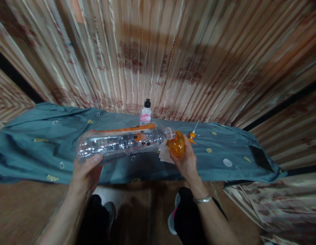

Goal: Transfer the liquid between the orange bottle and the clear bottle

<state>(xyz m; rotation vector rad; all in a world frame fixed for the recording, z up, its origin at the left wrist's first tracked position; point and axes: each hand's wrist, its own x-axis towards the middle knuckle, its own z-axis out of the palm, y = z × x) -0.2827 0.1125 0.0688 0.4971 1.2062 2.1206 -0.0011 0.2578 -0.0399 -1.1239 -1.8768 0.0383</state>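
Note:
My left hand [87,170] is closed around the base end of a large clear plastic bottle [117,144] with an orange-printed label. The bottle lies almost level above the cloth, its neck pointing right. In my right hand [185,161] is a small see-through orange bottle [177,146], gripped by its body. The two bottle mouths meet or nearly meet; I cannot tell whether they touch. To the right on the cloth lies an orange spray head [192,135] with a thin pale tube. Beneath the bottles a piece of white paper [166,156] shows in part.
A small clear bottle with a black cap [146,115] stands at the back of the teal cloth [211,166]. Toward the right end lie a round white disc [227,162] and a dark flat phone-like object [261,158]. A pleated curtain [152,61] hangs close behind.

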